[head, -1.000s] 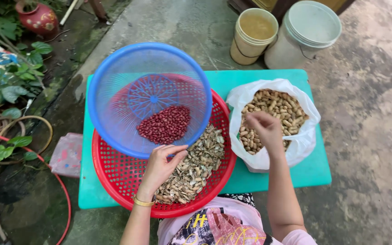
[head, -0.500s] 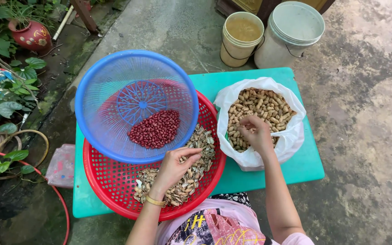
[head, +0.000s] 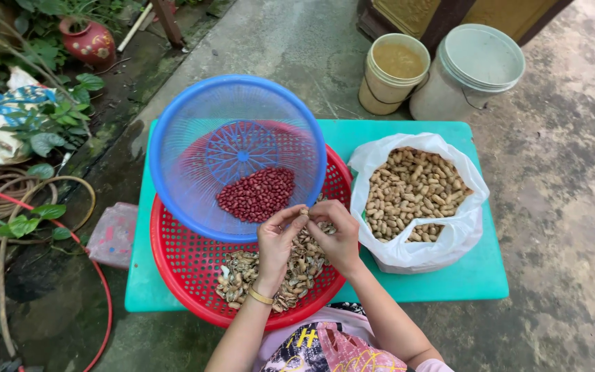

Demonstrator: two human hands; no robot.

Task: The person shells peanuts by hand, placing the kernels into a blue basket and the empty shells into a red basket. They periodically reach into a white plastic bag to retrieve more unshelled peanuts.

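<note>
Left hand (head: 277, 238): fingers curled, pinching a peanut (head: 304, 213) against the other hand – a gold bangle (head: 260, 297) sits on the wrist.
Right hand (head: 337, 234): fingers bent onto the same peanut, fingertips meeting the left ones over the red basket (head: 173, 265).
Peanut: held between both hands, just below the blue basket's rim.
Blue basket (head: 180, 124): rests tilted on the red one, holding a heap of red kernels (head: 256, 193).
Empty shells (head: 242, 272): piled in the red basket under the hands.
White bag (head: 449, 234): open, full of unshelled peanuts (head: 411, 189) – stands right of the baskets on the teal table (head: 476, 275).
Two buckets (head: 394, 72): beyond the table.
</note>
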